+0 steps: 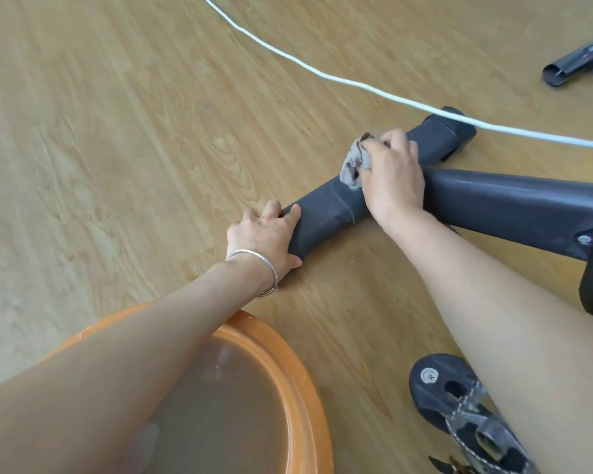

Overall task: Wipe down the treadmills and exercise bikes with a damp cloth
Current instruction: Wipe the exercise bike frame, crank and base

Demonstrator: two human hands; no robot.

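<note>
Head cam looking down: my right hand is bunched round the grey cloth, pressing it on the bike's floor bar at about 1 o'clock. My left hand wraps the bar's near end, dead centre. At 6 o'clock there's the orange basin of murky water, with a pedal at 5.

One mark legible — letter "R" on the pale round cap (dark print) of blk pedal — lower right of frame.
</note>
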